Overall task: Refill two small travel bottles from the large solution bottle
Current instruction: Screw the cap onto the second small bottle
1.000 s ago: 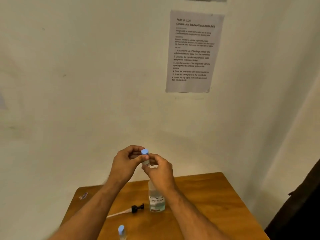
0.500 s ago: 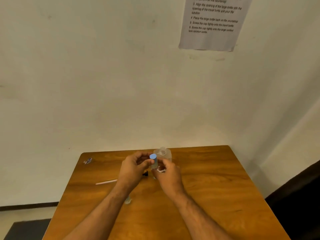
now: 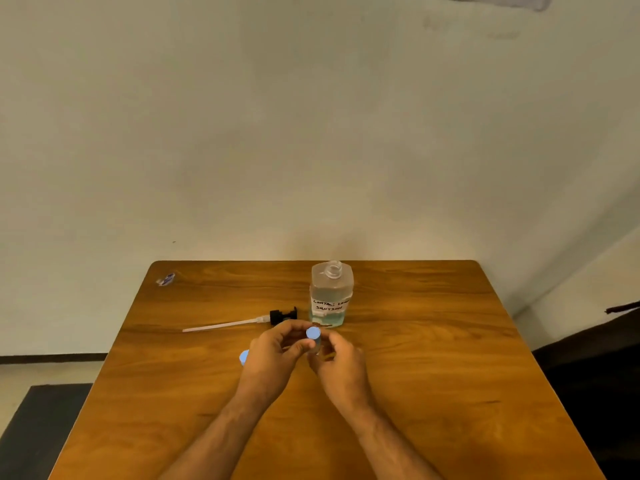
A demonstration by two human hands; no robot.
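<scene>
Large solution bottle (image 3: pixel 331 292), uncapped, upright on table: white label (image 3: pixel 329 305) on front, handwritten in dark marker, two lines. Top line reads roughly "CONTACT LEN…", end blurred; lower line "SOLUTION". Paper sheet (image 3: pixel 498 0) at top edge of wall: print unreadable.

The left hand (image 3: pixel 273 355) hides all but the blue cap of a second travel bottle (image 3: pixel 244 357); fingers (image 3: pixel 298 347) cover the held bottle's body (image 3: pixel 314 344); the scrap (image 3: pixel 166 279) at the bench's far-left corner is too small to identify

pump (image 3: pixel 273 317) left of large bottle (image 3: pixel 331 295), on table (image 3: pixel 433 358)
</scene>
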